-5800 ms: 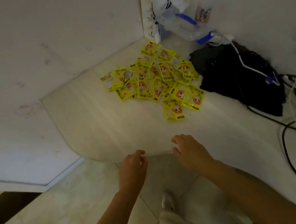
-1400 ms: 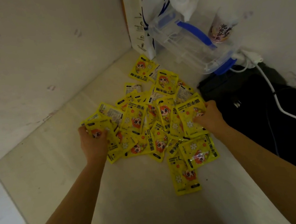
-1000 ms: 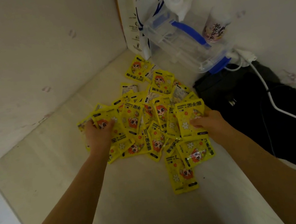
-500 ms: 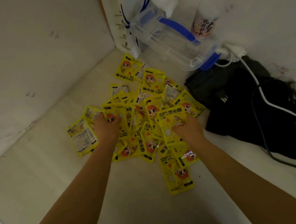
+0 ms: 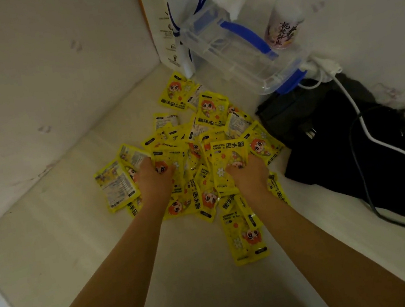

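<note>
Gathering step: both hands work in the heap of yellow hand-warmer packets (image 5: 193, 133), which lies on the pale tabletop (image 5: 66, 252) in the wall corner.
Left hand: the left hand (image 5: 151, 180) curls its fingers round a bunch at the heap's left side.
Right hand: the right hand (image 5: 248, 176) grips packets near the middle, one standing upright; the hands are near each other but apart.
Strays: a stray packet (image 5: 245, 239) lies nearest the person, and an outlying packet (image 5: 117, 187) lies flat on the left.
Next move: probably squeezing the heap together. It needs a firm hold, since the glossy packets may slip.
Nearby: a clear box (image 5: 233, 51) and black cloth (image 5: 339, 146).
</note>
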Action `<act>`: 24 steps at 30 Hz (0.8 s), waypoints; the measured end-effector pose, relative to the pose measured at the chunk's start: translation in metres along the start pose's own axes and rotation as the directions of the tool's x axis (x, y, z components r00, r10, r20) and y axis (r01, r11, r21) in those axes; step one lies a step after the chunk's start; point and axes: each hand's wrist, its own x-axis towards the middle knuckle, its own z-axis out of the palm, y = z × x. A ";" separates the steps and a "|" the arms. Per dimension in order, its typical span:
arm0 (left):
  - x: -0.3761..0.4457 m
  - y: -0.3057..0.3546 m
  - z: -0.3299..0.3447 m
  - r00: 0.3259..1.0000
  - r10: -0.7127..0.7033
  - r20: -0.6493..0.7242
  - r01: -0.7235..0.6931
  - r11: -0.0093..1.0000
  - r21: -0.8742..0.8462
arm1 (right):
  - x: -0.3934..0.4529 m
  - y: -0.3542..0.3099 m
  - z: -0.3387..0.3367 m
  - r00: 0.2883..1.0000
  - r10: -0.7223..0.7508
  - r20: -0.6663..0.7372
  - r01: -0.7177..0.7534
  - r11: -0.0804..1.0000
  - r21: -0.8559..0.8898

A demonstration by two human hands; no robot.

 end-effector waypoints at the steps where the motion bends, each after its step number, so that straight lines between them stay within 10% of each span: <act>1: -0.001 -0.001 0.000 1.000 0.005 -0.004 -0.005 1.000 -0.006 | -0.001 -0.001 0.000 1.000 -0.004 -0.011 0.004 1.000 0.009; 14: -0.024 0.001 -0.015 0.994 0.096 -0.047 -0.100 0.990 -0.099 | -0.018 -0.005 -0.013 0.992 -0.125 -0.032 0.128 0.983 0.129; 24: -0.071 0.007 -0.034 0.995 -0.091 -0.048 0.055 0.862 -0.503 | -0.038 -0.001 -0.047 0.975 -0.220 0.036 0.203 0.944 0.259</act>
